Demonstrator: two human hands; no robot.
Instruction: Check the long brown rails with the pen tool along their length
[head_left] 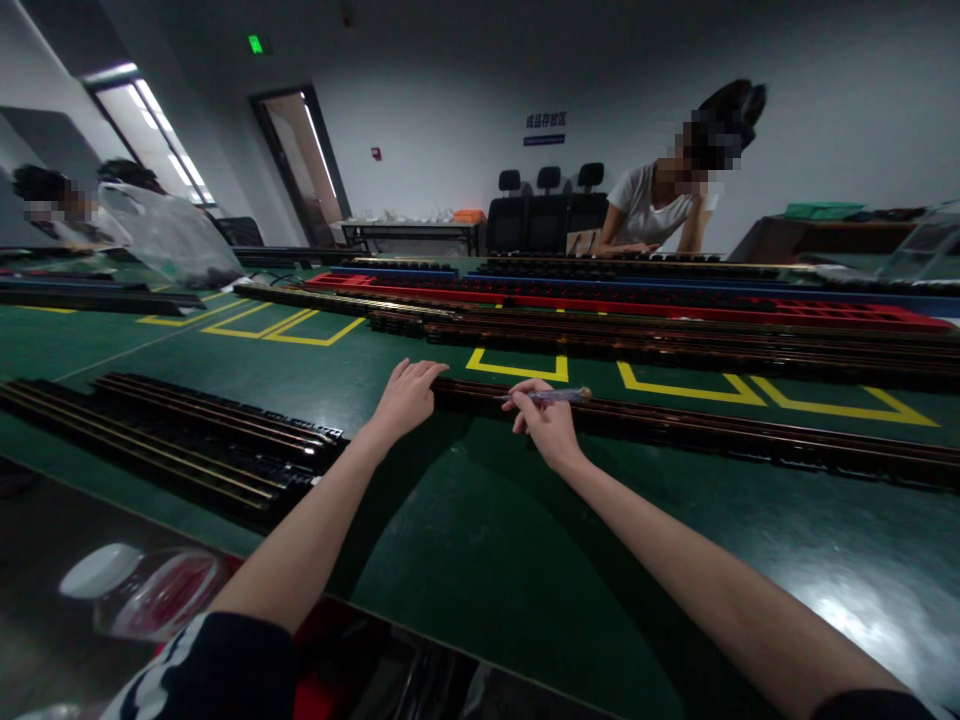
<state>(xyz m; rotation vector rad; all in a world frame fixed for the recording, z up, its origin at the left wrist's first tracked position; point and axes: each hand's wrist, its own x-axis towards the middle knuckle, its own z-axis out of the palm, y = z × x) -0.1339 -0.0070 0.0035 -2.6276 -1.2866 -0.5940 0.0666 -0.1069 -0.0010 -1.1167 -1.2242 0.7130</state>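
Dark strip [750, 432] looks mid-work, not finished: lies on green table [465, 560], back from near edge, running toward right edge. Right hand [551, 428] has fingers clamped on clear-handled tool [562, 395], tip at strip; left hand [407, 402] by strip's left end, fingers close together, grip can't tell. Strip stack [202, 425] near front-left edge, done or waiting unclear

3 dark chairs [548, 222] stand before the far wall [435, 130], an orange box [469, 216] near them; a green sign [256, 44] glows at upper left. A translucent bag [171, 238] is at left; a white-lidded jar [154, 592], lower left.
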